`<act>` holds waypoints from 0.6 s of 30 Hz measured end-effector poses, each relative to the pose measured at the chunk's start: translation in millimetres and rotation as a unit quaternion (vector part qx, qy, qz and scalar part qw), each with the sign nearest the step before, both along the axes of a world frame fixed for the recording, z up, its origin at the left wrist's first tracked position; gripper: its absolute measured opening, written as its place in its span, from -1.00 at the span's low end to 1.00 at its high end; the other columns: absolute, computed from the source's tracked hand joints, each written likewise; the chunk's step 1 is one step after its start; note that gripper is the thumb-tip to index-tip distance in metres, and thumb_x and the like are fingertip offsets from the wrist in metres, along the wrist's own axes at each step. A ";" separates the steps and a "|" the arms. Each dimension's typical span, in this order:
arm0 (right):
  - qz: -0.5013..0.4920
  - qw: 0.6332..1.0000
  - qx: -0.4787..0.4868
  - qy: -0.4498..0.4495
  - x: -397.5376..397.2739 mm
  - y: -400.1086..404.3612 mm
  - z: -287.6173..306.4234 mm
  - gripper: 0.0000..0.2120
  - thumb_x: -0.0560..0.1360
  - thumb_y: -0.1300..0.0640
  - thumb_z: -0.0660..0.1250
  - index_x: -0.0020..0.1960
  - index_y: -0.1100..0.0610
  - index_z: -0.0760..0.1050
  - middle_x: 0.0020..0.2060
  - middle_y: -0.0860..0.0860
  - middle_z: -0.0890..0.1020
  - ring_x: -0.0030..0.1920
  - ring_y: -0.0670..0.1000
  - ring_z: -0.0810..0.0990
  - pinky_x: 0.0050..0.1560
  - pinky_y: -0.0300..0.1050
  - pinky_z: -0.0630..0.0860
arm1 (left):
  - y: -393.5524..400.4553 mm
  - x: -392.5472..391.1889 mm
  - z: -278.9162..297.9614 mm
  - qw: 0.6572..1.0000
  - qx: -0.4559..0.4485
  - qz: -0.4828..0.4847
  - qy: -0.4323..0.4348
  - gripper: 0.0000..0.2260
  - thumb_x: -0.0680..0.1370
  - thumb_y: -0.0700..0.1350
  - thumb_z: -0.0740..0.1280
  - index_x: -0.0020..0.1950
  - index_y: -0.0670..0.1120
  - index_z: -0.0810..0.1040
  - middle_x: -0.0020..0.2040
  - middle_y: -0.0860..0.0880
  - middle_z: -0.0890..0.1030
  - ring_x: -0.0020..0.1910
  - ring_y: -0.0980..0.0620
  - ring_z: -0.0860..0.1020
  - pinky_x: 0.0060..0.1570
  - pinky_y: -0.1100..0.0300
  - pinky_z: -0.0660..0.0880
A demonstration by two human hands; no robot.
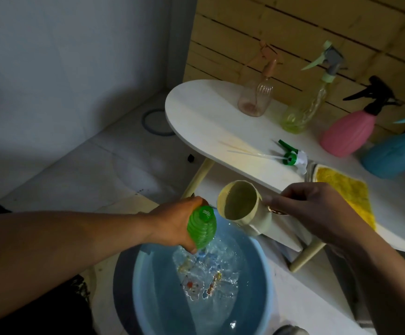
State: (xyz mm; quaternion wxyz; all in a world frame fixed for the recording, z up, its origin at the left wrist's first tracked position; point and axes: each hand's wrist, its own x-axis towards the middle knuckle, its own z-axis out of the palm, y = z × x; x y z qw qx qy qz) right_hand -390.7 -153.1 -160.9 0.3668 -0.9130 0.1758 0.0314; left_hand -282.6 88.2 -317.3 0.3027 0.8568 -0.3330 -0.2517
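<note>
My left hand (172, 221) grips a ribbed green bottle (201, 227) with no cap, its open neck pointing up and to the right, over a blue basin (257, 286) of water. My right hand (312, 209) holds a cream cup (242, 206) by its handle, tilted with its mouth toward the bottle's neck. The cup hangs just right of the bottle, above the basin's far edge. A green and white spray head (291, 157) with a long tube lies on the white oval table (208, 117).
On the table stand a clear pink spray bottle (256, 95), a yellow-green one (305, 110), a pink one with a black head (348, 131) and a blue one (394, 153). A yellow cloth (346, 192) lies at the table's near edge. Tiled floor lies to the left.
</note>
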 end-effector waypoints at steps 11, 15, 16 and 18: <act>0.016 0.993 -0.111 -0.026 -5.0 13.2 8.5 -0.65 0.38 -0.31 0.46 -0.28 -0.02 0.63 -0.46 -0.05 0.58 -0.39 0.00 0.51 -0.26 0.06 0.50 | -6.2 -1.7 2.9 1.000 -0.007 -0.017 -0.002 -0.10 0.22 0.03 0.71 0.45 0.14 0.33 0.28 0.14 0.50 0.22 0.07 0.52 0.18 0.02 0.56; 0.010 0.987 -0.159 -0.032 -6.2 17.0 11.4 -0.70 0.37 -0.35 0.42 -0.28 -0.14 0.60 -0.44 -0.10 0.59 -0.32 0.01 0.57 -0.22 0.12 0.56 | -7.6 -1.5 2.2 1.000 -0.006 -0.019 -0.003 -0.12 0.22 0.04 0.71 0.42 0.13 0.33 0.27 0.15 0.50 0.20 0.08 0.53 0.18 0.02 0.55; 0.009 0.986 -0.163 -0.031 -6.5 17.9 11.4 -0.71 0.37 -0.36 0.41 -0.27 -0.16 0.60 -0.44 -0.10 0.59 -0.31 0.01 0.58 -0.21 0.13 0.56 | -8.0 -1.5 1.9 1.000 -0.005 -0.018 -0.005 -0.12 0.21 0.05 0.71 0.42 0.14 0.33 0.27 0.15 0.50 0.20 0.08 0.53 0.18 0.00 0.56; 0.006 0.985 -0.168 -0.029 -6.8 19.7 11.3 -0.71 0.36 -0.39 0.39 -0.25 -0.18 0.60 -0.42 -0.10 0.60 -0.29 0.02 0.58 -0.21 0.12 0.57 | -8.6 -1.3 0.5 1.000 -0.001 -0.019 -0.009 -0.11 0.19 0.09 0.71 0.41 0.16 0.32 0.27 0.17 0.49 0.21 0.07 0.53 0.18 -0.03 0.56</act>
